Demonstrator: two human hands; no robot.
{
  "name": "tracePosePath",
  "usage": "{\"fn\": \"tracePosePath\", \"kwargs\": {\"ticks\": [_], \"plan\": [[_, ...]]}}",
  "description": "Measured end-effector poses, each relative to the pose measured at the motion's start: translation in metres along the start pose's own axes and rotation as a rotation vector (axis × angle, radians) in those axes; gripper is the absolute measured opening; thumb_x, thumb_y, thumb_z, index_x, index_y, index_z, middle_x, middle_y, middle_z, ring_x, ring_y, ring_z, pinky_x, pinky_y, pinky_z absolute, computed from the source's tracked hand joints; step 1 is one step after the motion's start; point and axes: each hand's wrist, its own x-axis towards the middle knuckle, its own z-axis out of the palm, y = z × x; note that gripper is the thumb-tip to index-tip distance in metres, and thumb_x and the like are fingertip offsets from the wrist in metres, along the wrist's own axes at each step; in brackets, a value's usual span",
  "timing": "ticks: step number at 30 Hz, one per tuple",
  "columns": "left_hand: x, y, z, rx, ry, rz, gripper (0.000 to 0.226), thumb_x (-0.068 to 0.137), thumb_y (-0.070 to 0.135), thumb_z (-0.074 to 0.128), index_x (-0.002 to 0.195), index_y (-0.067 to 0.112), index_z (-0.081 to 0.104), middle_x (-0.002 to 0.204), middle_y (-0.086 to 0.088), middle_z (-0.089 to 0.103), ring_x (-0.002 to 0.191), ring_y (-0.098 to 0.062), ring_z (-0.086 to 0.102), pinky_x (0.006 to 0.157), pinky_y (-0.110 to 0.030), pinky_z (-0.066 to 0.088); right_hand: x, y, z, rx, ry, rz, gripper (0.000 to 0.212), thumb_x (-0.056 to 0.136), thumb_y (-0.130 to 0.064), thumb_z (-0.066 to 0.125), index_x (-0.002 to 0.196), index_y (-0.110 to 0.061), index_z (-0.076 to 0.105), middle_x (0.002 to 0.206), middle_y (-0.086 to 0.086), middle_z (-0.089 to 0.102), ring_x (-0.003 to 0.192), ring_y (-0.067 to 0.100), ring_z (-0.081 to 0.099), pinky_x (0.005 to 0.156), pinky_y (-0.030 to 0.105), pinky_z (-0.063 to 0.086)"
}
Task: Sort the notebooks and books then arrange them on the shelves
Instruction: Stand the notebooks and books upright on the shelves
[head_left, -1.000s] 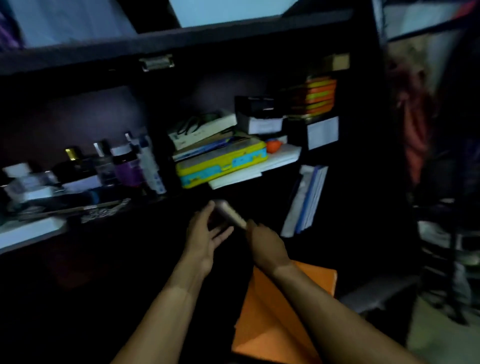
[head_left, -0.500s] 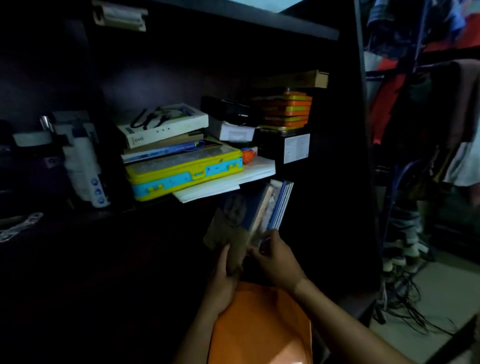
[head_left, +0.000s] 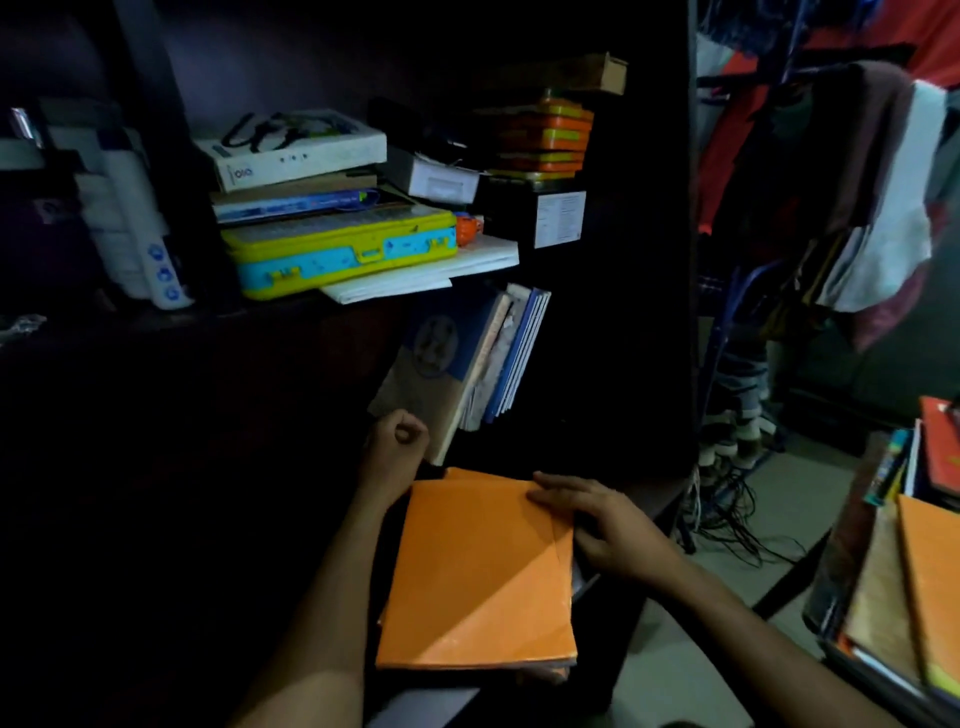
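The right hand (head_left: 602, 525) lies flat, fingers spread, on the upper right corner of the orange notebook (head_left: 478, 577), the top of a small stack on a dark shelf ledge (head_left: 660, 499). The left hand (head_left: 395, 447) is curled into a loose fist holding nothing, just left of the notebook's far edge and touching the leaning books (head_left: 467, 364) that stand beyond both hands. Above them a shelf (head_left: 156, 317) carries a yellow and blue case (head_left: 337, 254). Right of the right hand, cables (head_left: 727, 509) trail over a pale floor (head_left: 691, 670); clothes (head_left: 883, 208) hang above.
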Motion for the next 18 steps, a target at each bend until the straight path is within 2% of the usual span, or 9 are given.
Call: {"fn": "tracePosePath", "kwargs": {"ticks": [2, 3, 6, 9, 12, 15, 18], "plan": [[-0.002, -0.005, -0.019, 0.158, -0.204, -0.028, 0.024, 0.095, 0.028, 0.067, 0.082, 0.010, 0.060, 0.076, -0.005, 0.064, 0.075, -0.020, 0.060, 0.063, -0.028, 0.040, -0.001, 0.001, 0.001, 0.041, 0.057, 0.041, 0.057, 0.079, -0.016, 0.046, 0.130, -0.033, 0.066, 0.146, -0.018, 0.050, 0.134, -0.001, 0.045, 0.108, 0.019, 0.040], [-0.004, -0.007, -0.026, 0.190, -0.328, -0.053, 0.027, 0.092, 0.035, 0.072, 0.083, 0.011, 0.062, 0.077, -0.005, 0.067, 0.075, -0.018, 0.062, 0.066, -0.029, 0.043, 0.000, 0.002, 0.002, 0.048, 0.098, 0.063, 0.053, 0.080, -0.017, 0.048, 0.127, -0.031, 0.067, 0.143, -0.017, 0.053, 0.132, 0.001, 0.048, 0.106, 0.018, 0.041], [-0.012, -0.008, -0.036, 0.142, -0.543, -0.075, 0.035, 0.079, 0.030, 0.085, 0.103, 0.013, 0.066, 0.080, -0.004, 0.069, 0.079, -0.015, 0.066, 0.074, -0.030, 0.049, 0.002, 0.005, 0.008, 0.058, 0.207, 0.098, 0.038, 0.085, -0.017, 0.057, 0.120, -0.026, 0.067, 0.136, -0.010, 0.057, 0.128, 0.010, 0.053, 0.103, 0.019, 0.040], [-0.012, -0.005, -0.031, 0.022, -0.507, -0.044, 0.033, 0.082, 0.017, 0.082, 0.111, 0.017, 0.066, 0.080, -0.001, 0.069, 0.075, -0.011, 0.067, 0.067, -0.031, 0.051, 0.001, 0.004, 0.011, 0.050, 0.262, 0.107, 0.031, 0.086, -0.015, 0.061, 0.117, -0.021, 0.064, 0.134, -0.006, 0.057, 0.126, 0.014, 0.054, 0.103, 0.024, 0.043], [-0.014, -0.003, -0.015, -0.127, -0.410, -0.001, 0.027, 0.088, 0.011, 0.075, 0.112, 0.019, 0.066, 0.091, -0.005, 0.068, 0.081, -0.004, 0.068, 0.075, -0.029, 0.050, -0.002, 0.003, 0.012, 0.000, 0.226, 0.099, 0.043, 0.088, -0.018, 0.057, 0.130, -0.027, 0.057, 0.150, -0.008, 0.046, 0.140, 0.012, 0.040, 0.114, 0.030, 0.037], [-0.014, -0.004, 0.000, -0.207, -0.286, -0.002, 0.021, 0.092, 0.011, 0.072, 0.110, 0.018, 0.063, 0.105, -0.008, 0.066, 0.095, -0.018, 0.066, 0.072, -0.029, 0.051, -0.006, 0.007, 0.013, -0.019, 0.197, -0.005, 0.060, 0.090, -0.019, 0.048, 0.147, -0.035, 0.043, 0.159, -0.014, 0.033, 0.152, 0.007, 0.018, 0.121, 0.029, 0.020], [-0.012, 0.001, 0.007, -0.319, -0.226, -0.020, 0.011, 0.095, 0.005, 0.066, 0.100, 0.015, 0.064, 0.098, -0.002, 0.069, 0.090, -0.017, 0.063, 0.069, -0.025, 0.049, -0.006, 0.011, 0.016, 0.007, 0.209, -0.044, 0.054, 0.093, -0.021, 0.047, 0.145, -0.032, 0.049, 0.154, -0.016, 0.041, 0.150, 0.004, 0.021, 0.120, 0.026, 0.021]]}}
